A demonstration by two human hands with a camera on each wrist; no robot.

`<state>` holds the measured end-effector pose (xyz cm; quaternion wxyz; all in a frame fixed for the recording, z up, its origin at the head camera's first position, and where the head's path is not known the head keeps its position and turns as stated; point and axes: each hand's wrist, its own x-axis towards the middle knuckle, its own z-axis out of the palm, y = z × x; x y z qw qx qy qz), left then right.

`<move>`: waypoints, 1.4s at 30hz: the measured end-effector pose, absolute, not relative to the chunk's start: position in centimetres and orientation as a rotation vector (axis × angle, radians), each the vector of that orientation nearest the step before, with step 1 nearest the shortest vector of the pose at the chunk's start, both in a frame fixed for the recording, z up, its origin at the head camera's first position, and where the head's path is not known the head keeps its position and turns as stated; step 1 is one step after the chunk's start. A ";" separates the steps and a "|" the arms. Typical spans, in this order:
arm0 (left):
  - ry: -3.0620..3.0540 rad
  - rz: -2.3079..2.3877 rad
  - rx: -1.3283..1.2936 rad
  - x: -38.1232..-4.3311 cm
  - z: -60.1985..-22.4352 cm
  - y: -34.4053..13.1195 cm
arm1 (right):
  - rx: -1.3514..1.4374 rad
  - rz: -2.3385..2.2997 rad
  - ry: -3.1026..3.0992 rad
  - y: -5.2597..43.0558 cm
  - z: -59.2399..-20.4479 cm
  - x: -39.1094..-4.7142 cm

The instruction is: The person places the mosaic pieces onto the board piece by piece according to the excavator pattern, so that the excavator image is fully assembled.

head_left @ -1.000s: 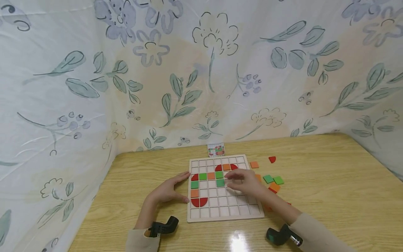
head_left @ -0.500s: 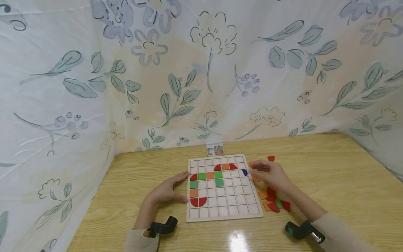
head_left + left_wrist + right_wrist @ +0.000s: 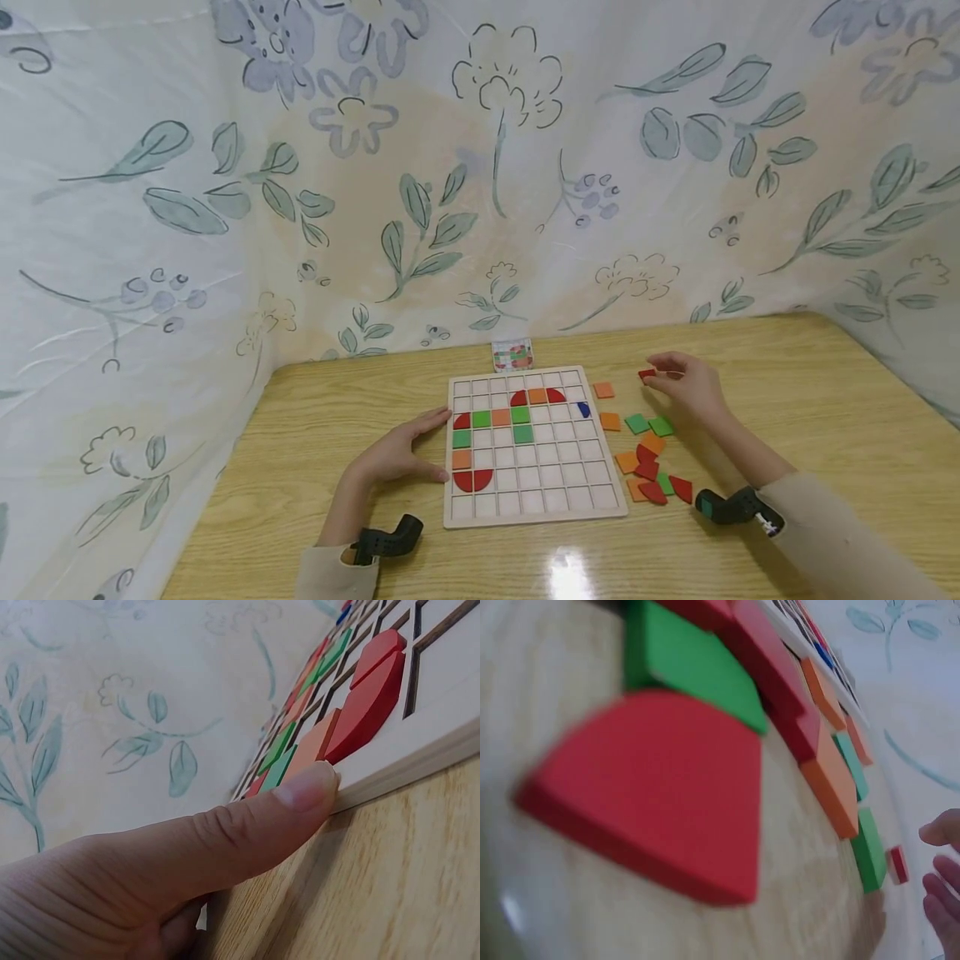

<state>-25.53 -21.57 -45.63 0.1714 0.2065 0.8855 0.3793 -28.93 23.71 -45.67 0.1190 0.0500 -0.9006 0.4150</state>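
A pale wooden grid board (image 3: 536,504) lies on the table, with red, green and orange tiles in some cells and a dark blue half-round piece (image 3: 584,410) near its right edge. My left hand (image 3: 397,454) rests along the board's left side, fingers spread. In the left wrist view, its thumb (image 3: 304,791) touches the board's edge beside an orange tile (image 3: 313,742). My right hand (image 3: 688,390) is over the table at the far right, thumb and index fingertips apart, right at a red rounded tile (image 3: 647,377). The right wrist view shows that red tile (image 3: 897,864) just beyond the fingertips.
Loose orange, green and red tiles lie right of the board, some overlapping, including a green tile (image 3: 661,427) and a red quarter-round (image 3: 681,490). A small printed pattern card (image 3: 512,355) stands behind the board. Floral cloth (image 3: 420,250) hangs behind the table.
My right hand has moved from over the board to the right, out to the far red tile. The blue piece now shows on the board. My left hand stays put.
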 end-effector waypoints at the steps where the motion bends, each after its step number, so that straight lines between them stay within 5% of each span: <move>1: 2.516 1.074 0.588 -25.5 -45.6 -21.6 | 0.157 1.225 -2.634 23.8 -45.7 -29.1; 33: 2.509 1.084 0.576 -25.6 -45.8 -21.7 | 0.482 1.165 -2.779 24.5 -46.8 -29.4; 42: 2.503 1.089 0.592 -25.5 -45.7 -21.7 | 0.349 1.096 -2.743 23.6 -46.8 -28.5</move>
